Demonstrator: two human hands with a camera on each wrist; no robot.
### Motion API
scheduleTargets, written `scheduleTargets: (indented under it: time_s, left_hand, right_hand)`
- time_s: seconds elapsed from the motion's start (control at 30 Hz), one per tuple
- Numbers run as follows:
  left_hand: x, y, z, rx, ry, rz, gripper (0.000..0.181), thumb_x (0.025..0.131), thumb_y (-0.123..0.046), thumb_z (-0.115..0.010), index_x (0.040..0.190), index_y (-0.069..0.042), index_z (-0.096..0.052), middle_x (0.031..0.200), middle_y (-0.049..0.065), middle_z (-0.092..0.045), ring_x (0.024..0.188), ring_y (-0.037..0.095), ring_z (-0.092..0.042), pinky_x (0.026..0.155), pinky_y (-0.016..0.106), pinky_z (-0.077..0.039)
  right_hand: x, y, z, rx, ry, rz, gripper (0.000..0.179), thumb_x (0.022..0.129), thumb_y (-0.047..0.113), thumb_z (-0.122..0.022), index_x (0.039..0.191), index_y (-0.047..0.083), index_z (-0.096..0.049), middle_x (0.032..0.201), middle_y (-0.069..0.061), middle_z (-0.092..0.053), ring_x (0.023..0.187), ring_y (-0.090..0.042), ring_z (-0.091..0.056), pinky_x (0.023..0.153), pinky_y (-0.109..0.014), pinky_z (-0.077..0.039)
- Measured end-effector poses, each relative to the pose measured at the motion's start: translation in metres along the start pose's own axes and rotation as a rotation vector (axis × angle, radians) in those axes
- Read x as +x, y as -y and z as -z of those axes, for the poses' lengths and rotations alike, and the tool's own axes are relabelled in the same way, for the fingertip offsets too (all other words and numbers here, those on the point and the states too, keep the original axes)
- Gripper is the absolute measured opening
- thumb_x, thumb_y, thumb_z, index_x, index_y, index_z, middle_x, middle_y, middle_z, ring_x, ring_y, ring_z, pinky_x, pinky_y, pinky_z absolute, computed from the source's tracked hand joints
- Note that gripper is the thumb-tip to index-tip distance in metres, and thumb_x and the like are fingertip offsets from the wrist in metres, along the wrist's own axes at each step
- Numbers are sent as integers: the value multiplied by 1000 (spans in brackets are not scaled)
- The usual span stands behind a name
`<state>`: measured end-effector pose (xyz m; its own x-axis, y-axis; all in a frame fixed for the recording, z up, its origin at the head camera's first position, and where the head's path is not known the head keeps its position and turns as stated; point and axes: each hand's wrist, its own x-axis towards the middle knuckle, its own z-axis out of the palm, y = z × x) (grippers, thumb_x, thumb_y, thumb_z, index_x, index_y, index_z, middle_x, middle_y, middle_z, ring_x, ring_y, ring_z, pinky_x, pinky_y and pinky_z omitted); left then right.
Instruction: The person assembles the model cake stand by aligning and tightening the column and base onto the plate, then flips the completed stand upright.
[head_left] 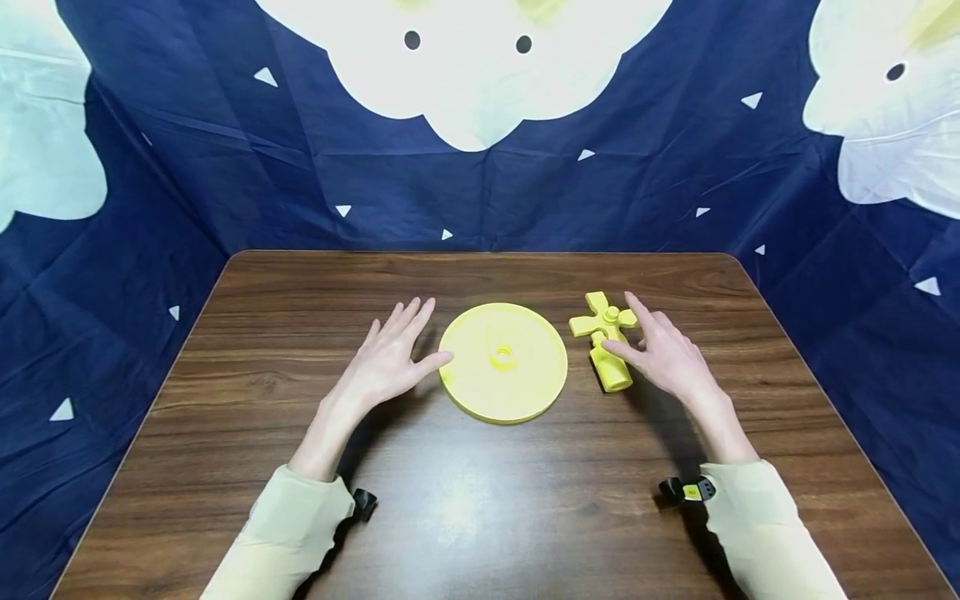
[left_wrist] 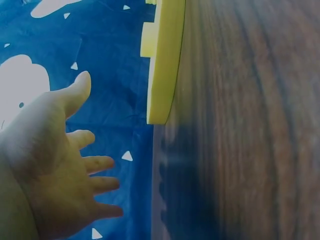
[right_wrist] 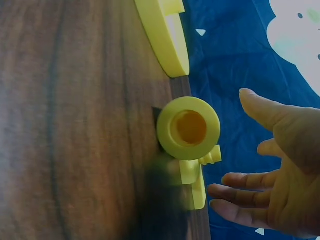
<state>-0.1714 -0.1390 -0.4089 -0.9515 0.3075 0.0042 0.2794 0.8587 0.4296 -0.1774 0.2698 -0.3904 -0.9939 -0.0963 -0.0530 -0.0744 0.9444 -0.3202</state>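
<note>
A flat round yellow disc (head_left: 480, 387) with a small raised hub lies on the table, its thin edge (left_wrist: 167, 65) showing in the left wrist view. Beside it, on the right, is a yellow cross-shaped piece (head_left: 582, 326) with a round knob. Just in front of the cross lies a yellow cylinder (head_left: 612, 373); its hollow end (right_wrist: 165, 127) faces the right wrist camera. My left hand (head_left: 386, 358) hovers left of the disc, fingers spread, the thumb overlapping its rim in the head view. Over the right side of the cross and cylinder, my right hand (head_left: 667, 354) hovers with fingers extended, holding nothing.
The brown wood-grain table (head_left: 480, 500) has rounded far corners. Dark blue cloth (head_left: 480, 200) printed with white clouds and small triangles hangs behind it and along both sides. A small black device (head_left: 364, 505) is worn at each wrist.
</note>
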Motion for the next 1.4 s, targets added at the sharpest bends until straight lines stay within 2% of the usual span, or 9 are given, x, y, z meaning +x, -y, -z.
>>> scheduleTargets:
  time_s: [0.2,0.33,0.4,0.53,0.83,1.03,1.27,1.4]
  left_hand:
    - [0,-4,-7,5,39,3,90,82,-76,-40,152,-32,-7,160,9,-14,148,33,-12,114,63,-11]
    - [1,-6,-11,12,56,8,90,83,-74,-43,153,-29,-8,160,11,-14,147,35,-12,113,64,-12]
    - [1,-6,-12,11,62,15,90,83,-73,-45,153,-28,-8,159,11,-15,147,36,-12,113,65,-13]
    - [1,-6,-15,8,84,31,91,83,-71,-48,153,-27,-9,159,12,-14,147,35,-12,112,65,-14]
    - [-2,-8,-19,-17,130,58,92,82,-69,-51,153,-24,-11,159,11,-14,147,35,-12,114,63,-15]
    - [-4,-9,-20,-23,144,61,92,83,-64,-56,153,-20,-14,158,14,-17,146,39,-13,114,62,-12]
    - [-2,-10,-21,-14,179,76,90,82,-62,-58,153,-26,-14,159,12,-16,148,35,-10,115,62,-11]
    - [-2,-10,-21,1,190,54,86,84,-60,-56,152,-25,-18,158,14,-18,147,38,-9,114,64,-11]
  right_hand:
    - [-4,1,-10,-2,40,10,92,82,69,-52,153,27,-11,118,-18,-57,102,-34,-60,78,-58,-45]
    - [-6,2,-14,2,55,25,91,82,66,-54,153,26,-14,126,-21,-54,113,-41,-54,83,-60,-44]
    - [-7,3,-14,-1,61,32,91,82,64,-56,153,25,-14,129,-24,-50,112,-44,-54,84,-62,-43]
    - [-9,5,-16,-9,64,35,93,81,61,-61,153,24,-15,128,-26,-48,106,-42,-56,83,-60,-44]
    - [-11,10,-23,-19,95,25,91,79,58,-65,151,24,-22,127,-25,-50,104,-42,-57,80,-60,-45]
    - [-12,10,-25,-27,112,35,82,83,50,-65,150,19,-27,130,-27,-52,113,-44,-54,83,-60,-44]
    - [-11,10,-25,-31,113,36,75,84,47,-64,147,20,-32,114,-19,-59,92,-31,-56,69,-48,-44]
    - [-12,10,-23,-6,104,29,72,86,45,-63,147,22,-33,121,-20,-59,96,-34,-58,71,-50,-45]
